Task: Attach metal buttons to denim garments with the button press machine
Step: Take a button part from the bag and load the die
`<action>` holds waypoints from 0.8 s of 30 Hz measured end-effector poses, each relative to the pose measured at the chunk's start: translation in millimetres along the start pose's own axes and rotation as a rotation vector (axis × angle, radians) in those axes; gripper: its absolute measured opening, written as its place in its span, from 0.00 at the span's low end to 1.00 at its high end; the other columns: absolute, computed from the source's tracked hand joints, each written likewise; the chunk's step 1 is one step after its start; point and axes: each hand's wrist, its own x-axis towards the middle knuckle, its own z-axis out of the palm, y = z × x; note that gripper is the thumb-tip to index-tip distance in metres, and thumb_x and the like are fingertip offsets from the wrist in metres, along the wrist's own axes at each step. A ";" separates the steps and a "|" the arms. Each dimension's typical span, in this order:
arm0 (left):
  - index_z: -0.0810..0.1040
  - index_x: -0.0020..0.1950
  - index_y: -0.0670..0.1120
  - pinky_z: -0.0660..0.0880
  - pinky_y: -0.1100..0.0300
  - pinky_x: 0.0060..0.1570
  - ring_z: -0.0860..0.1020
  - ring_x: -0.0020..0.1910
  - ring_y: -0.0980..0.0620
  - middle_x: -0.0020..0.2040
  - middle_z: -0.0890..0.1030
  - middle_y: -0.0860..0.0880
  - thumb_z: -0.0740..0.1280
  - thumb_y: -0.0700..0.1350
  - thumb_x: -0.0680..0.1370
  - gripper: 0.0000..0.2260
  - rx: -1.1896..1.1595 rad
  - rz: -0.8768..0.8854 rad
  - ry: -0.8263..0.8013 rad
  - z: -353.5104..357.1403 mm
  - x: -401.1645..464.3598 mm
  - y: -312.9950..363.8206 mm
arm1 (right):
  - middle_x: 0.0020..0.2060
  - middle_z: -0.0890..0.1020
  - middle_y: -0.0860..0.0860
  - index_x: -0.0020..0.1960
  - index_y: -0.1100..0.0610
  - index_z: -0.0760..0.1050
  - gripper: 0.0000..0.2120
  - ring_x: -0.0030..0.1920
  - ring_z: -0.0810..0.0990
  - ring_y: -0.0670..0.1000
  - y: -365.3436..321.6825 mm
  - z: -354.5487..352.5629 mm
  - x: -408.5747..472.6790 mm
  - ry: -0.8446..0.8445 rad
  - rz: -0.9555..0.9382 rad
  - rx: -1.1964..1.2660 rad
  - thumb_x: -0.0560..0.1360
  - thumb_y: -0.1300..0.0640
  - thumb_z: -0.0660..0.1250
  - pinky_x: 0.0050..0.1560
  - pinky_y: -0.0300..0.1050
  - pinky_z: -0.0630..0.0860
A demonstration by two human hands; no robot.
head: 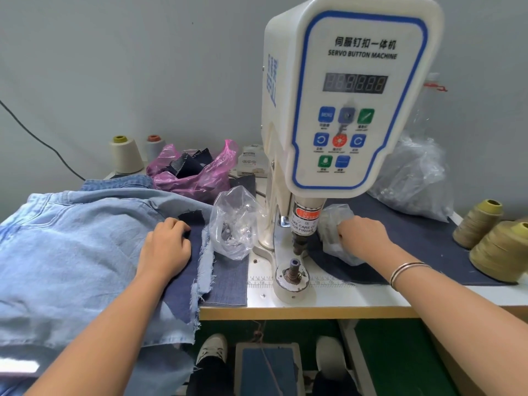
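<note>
This is a small garment workshop. A white servo button machine stands on the bench, with a foot pedal below it. Left of the machine lie light denim garments and a pink bag of fabric scraps. Thread cones stand to its right, before a plain grey wall.

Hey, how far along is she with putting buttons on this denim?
Nothing looks pressed yet: the lower die sits bare, with no fabric under the punch. In hand: the right hand reaches into a small clear bag, contents unclear, while the left hand rests on the light denim garment. Loading, positioning and pressing remain.
</note>
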 end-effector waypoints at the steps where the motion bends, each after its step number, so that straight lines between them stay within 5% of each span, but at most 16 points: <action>1: 0.80 0.54 0.42 0.71 0.46 0.52 0.75 0.53 0.40 0.54 0.79 0.43 0.64 0.37 0.73 0.11 0.000 0.000 0.000 0.0 -0.2 -0.5 | 0.56 0.78 0.52 0.62 0.55 0.74 0.14 0.57 0.77 0.56 1.1 0.7 0.2 0.052 -0.026 -0.005 0.78 0.56 0.61 0.53 0.47 0.72; 5: 0.80 0.54 0.42 0.71 0.46 0.52 0.75 0.54 0.40 0.54 0.78 0.43 0.64 0.38 0.74 0.11 0.005 0.000 -0.001 0.6 -0.4 -1.6 | 0.42 0.72 0.51 0.56 0.52 0.76 0.10 0.43 0.74 0.55 7.4 14.5 0.4 0.242 -0.077 0.099 0.77 0.57 0.59 0.43 0.46 0.69; 10: 0.80 0.54 0.42 0.71 0.47 0.52 0.75 0.53 0.41 0.54 0.78 0.44 0.64 0.38 0.74 0.11 0.007 -0.002 -0.001 0.8 -0.4 -1.2 | 0.41 0.76 0.51 0.50 0.45 0.78 0.10 0.40 0.74 0.55 15.4 25.6 7.3 0.278 -0.064 0.363 0.77 0.55 0.59 0.37 0.45 0.69; 16: 0.80 0.53 0.42 0.72 0.46 0.51 0.75 0.52 0.39 0.53 0.79 0.43 0.65 0.37 0.73 0.10 -0.003 0.004 0.010 0.6 -0.1 -1.3 | 0.46 0.82 0.51 0.39 0.49 0.80 0.09 0.49 0.77 0.56 21.8 35.8 -2.4 0.293 -0.029 0.850 0.76 0.56 0.64 0.53 0.50 0.75; 18: 0.80 0.53 0.42 0.72 0.46 0.51 0.75 0.52 0.39 0.53 0.79 0.43 0.65 0.37 0.74 0.10 -0.001 0.007 0.009 0.6 -0.2 -1.0 | 0.43 0.83 0.49 0.38 0.49 0.79 0.08 0.50 0.78 0.55 25.2 34.8 -14.9 0.413 0.041 0.919 0.76 0.55 0.66 0.58 0.54 0.72; 21: 0.80 0.54 0.42 0.71 0.46 0.52 0.75 0.52 0.39 0.54 0.78 0.43 0.65 0.37 0.74 0.10 0.001 0.003 0.007 0.7 -0.1 -0.6 | 0.34 0.82 0.45 0.38 0.51 0.79 0.06 0.42 0.79 0.49 18.3 30.0 -49.9 0.608 0.018 1.220 0.73 0.54 0.70 0.51 0.46 0.74; 24: 0.80 0.54 0.42 0.72 0.46 0.52 0.75 0.52 0.40 0.54 0.78 0.43 0.64 0.38 0.74 0.10 0.001 -0.001 0.004 0.6 -0.6 -0.5 | 0.33 0.83 0.42 0.38 0.50 0.81 0.04 0.37 0.80 0.41 -11.9 29.1 -89.0 0.355 -0.098 1.602 0.70 0.56 0.74 0.38 0.35 0.72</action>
